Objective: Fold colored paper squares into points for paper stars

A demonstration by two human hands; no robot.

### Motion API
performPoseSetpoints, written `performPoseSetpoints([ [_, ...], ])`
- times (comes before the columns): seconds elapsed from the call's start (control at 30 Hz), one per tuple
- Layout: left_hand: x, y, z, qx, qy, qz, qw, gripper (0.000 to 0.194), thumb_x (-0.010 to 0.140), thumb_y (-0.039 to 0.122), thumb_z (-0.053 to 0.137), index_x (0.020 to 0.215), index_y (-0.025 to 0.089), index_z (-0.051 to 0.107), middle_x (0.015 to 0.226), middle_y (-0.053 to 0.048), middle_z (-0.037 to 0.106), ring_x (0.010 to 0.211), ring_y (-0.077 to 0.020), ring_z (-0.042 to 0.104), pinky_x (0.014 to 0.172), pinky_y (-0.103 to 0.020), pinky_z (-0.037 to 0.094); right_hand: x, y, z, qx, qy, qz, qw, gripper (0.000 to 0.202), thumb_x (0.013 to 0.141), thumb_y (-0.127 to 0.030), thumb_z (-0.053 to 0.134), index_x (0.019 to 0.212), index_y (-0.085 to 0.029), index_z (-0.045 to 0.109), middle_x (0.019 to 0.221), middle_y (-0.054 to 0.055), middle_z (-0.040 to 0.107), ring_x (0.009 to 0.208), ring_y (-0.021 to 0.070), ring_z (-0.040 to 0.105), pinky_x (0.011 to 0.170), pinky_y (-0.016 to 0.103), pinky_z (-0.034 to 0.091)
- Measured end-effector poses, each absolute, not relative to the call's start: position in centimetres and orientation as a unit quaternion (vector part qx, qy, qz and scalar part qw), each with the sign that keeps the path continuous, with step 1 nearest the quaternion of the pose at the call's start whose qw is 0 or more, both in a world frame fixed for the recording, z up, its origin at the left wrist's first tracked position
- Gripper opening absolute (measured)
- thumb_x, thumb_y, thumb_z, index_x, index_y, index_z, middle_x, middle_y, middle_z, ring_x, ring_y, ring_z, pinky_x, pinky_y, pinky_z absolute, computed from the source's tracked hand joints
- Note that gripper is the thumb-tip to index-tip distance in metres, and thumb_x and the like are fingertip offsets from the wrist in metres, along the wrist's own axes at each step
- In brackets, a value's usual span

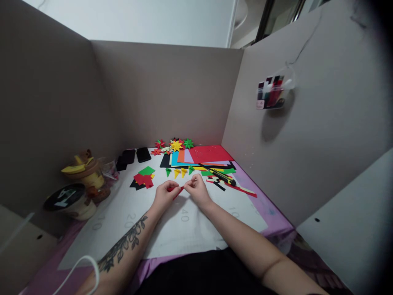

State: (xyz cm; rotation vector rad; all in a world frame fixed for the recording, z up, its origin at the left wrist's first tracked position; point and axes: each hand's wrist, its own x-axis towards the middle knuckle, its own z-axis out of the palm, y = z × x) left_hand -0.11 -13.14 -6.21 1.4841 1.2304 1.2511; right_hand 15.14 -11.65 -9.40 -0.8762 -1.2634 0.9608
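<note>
Between my two hands is a small red piece of paper (176, 193), mostly covered by the fingers. My left hand (166, 193) pinches it from the left. My right hand (197, 190) pinches its other end, fingertips close to those of the left. Just beyond the hands stand small folded paper pieces: a green one (168, 172), two yellow ones (177, 173) and another green one (191, 170). Left of them lies a loose pile of cut paper squares (143, 179) in red, green, black and yellow.
Coloured paper sheets (210, 154) lie at the back, with folded paper stars (176, 145) behind. A yellow-black cutter knife (222, 177) rests among paper strips (245, 191) on the right. Pots (80, 172) and a black-lidded container (69, 200) stand left. Grey panels (166, 90) enclose the table.
</note>
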Motion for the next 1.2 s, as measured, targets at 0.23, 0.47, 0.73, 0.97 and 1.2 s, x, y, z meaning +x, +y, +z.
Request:
performPoseSetpoints([
  [0.23, -0.9, -12.2, -6.6, 0.492, 0.493, 0.528, 0.486, 0.031, 0.060, 0.036, 0.074, 0.078, 0.014, 0.061, 0.061, 0.001, 0.061, 0.049, -0.0104, 0.053, 0.046, -0.020, 0.041, 16.7, -11.8, -8.7, -0.385, -0.590, 0.358, 0.613, 0.015, 0.073, -0.017, 0.055, 0.082, -0.023, 0.044, 0.072, -0.003, 0.052, 0.065, 0.0130, 0.051, 0.063, 0.026, 0.042],
  [0.47, -0.8, -12.3, -6.9, 0.459, 0.448, 0.497, 0.584, 0.029, 0.057, 0.033, 0.075, 0.076, 0.014, 0.063, 0.061, 0.000, 0.063, 0.051, -0.0119, 0.056, 0.049, -0.021, 0.043, 15.9, -12.7, -8.3, -0.331, -0.732, 0.222, 0.553, 0.023, 0.076, -0.009, 0.053, 0.090, -0.023, 0.065, 0.102, 0.006, 0.055, 0.100, 0.0197, 0.053, 0.092, 0.037, 0.042],
  [0.73, -0.8, -12.1, -6.6, 0.444, 0.402, 0.510, 0.617, 0.054, 0.074, 0.061, 0.055, 0.101, 0.014, 0.062, 0.102, -0.015, 0.068, 0.090, -0.0230, 0.065, 0.069, -0.030, 0.050, 16.1, -12.3, -8.5, -0.413, -0.658, 0.298, 0.555, 0.008, 0.077, -0.022, 0.058, 0.075, -0.022, 0.065, 0.079, 0.002, 0.063, 0.077, 0.0178, 0.057, 0.072, 0.030, 0.045],
  [0.97, -0.6, -12.6, -6.5, 0.544, 0.417, 0.495, 0.534, 0.046, 0.061, 0.036, 0.077, 0.099, 0.014, 0.061, 0.086, -0.008, 0.070, 0.076, -0.0186, 0.066, 0.066, -0.027, 0.049, 15.9, -12.1, -9.4, -0.442, -0.621, 0.360, 0.538, 0.011, 0.074, -0.024, 0.056, 0.073, -0.019, 0.066, 0.065, -0.001, 0.062, 0.061, 0.0152, 0.055, 0.060, 0.027, 0.043],
  [1.2, -0.4, -12.8, -6.3, 0.542, 0.438, 0.478, 0.534, 0.032, 0.066, 0.034, 0.071, 0.088, 0.012, 0.064, 0.071, -0.004, 0.069, 0.058, -0.0129, 0.061, 0.054, -0.022, 0.044, 15.3, -12.4, -9.1, -0.420, -0.610, 0.386, 0.550, 0.026, 0.069, -0.018, 0.059, 0.094, -0.021, 0.065, 0.081, 0.000, 0.064, 0.071, 0.0149, 0.057, 0.068, 0.027, 0.045],
])
